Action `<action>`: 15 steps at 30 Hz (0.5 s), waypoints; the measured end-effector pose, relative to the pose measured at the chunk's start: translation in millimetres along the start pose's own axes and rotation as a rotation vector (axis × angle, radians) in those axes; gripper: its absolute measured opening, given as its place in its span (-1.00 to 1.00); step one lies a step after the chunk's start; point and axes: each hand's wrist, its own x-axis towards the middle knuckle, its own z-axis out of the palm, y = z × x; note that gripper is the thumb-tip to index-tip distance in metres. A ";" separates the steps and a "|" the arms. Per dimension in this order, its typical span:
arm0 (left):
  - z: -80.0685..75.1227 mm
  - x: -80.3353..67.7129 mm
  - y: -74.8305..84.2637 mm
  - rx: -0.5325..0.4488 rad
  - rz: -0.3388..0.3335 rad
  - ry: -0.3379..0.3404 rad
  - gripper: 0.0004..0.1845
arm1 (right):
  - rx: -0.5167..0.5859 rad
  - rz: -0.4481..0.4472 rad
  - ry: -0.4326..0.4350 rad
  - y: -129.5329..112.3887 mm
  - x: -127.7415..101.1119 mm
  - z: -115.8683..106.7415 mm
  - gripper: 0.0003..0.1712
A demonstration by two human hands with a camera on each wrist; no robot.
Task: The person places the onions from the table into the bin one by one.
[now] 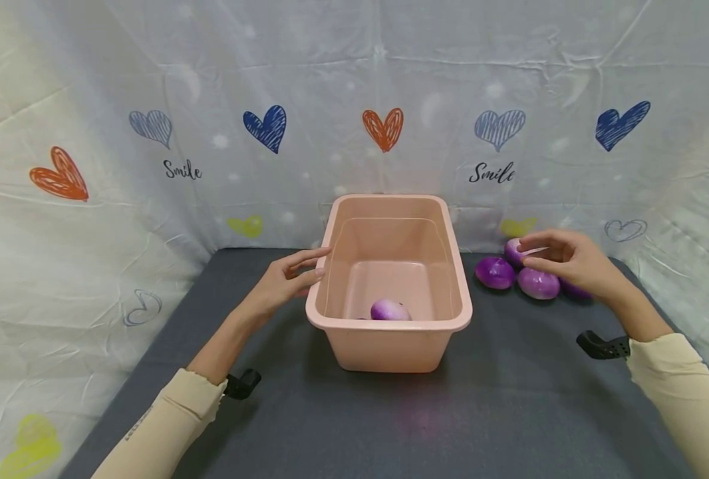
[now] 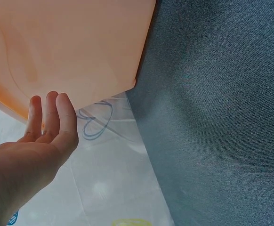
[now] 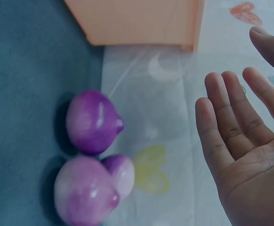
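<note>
A pink plastic bin [image 1: 390, 349] stands on the dark tabletop, with a red onion [image 1: 390, 310] inside near its front wall. A sliver of something purple beside that onion is mostly hidden by the rim. My left hand [image 1: 288, 279] rests its loosely bent fingertips on the bin's left rim; the left wrist view has those fingers [image 2: 59, 115] by the outer wall. To the right of the bin lies a group of glossy red onions [image 1: 539, 284]. Above them hovers my right hand [image 1: 576, 263], its fingers relaxed and, in the right wrist view, the palm bare and apart from the onions [image 3: 91, 122].
Behind the table hangs a white cloth [image 1: 324, 86] printed with hearts and "Smile", close to the bin's far end and the onions. Dark grey cloth [image 1: 480, 412] covers the table. Black straps [image 1: 602, 346] are on both wrists.
</note>
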 end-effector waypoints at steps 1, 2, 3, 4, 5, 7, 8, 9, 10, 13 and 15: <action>0.1 0.1 0.2 -0.001 0.001 0.000 -0.44 | -0.009 0.005 0.004 1.8 -2.5 -1.7 -0.62; 0.2 0.1 0.3 0.000 0.000 0.001 -0.44 | -0.017 0.014 0.010 3.4 -5.3 -3.2 -0.62; 0.3 0.1 0.4 0.000 0.000 0.001 -0.44 | -0.021 0.022 0.014 4.9 -8.0 -4.8 -0.62; 0.4 0.2 0.4 0.001 -0.001 0.001 -0.44 | -0.024 0.032 0.018 6.4 -10.7 -6.2 -0.62; 0.4 0.2 0.4 0.003 -0.001 0.001 -0.44 | -0.025 0.037 0.021 7.9 -13.4 -7.6 -0.62; 0.5 0.1 0.3 0.006 -0.002 0.001 -0.44 | -0.032 0.051 0.029 11.2 -18.8 -10.4 -0.62; 0.6 0.1 0.2 0.006 -0.003 0.001 -0.44 | -0.033 0.058 0.036 12.9 -21.5 -11.9 -0.62; 0.7 0.0 0.2 0.006 -0.003 0.001 -0.44 | -0.036 0.064 0.042 14.7 -24.1 -13.5 -0.62; 0.7 0.0 0.2 0.006 -0.004 0.001 -0.44 | -0.043 0.073 0.052 16.5 -26.8 -15.3 -0.62; 0.9 -0.4 0.2 0.004 -0.002 0.001 -0.44 | -0.041 0.083 0.068 22.6 -34.1 -20.3 -0.61; 0.9 -0.8 0.1 0.004 0.000 0.002 -0.44 | -0.037 0.084 0.073 26.4 -38.9 -23.7 -0.61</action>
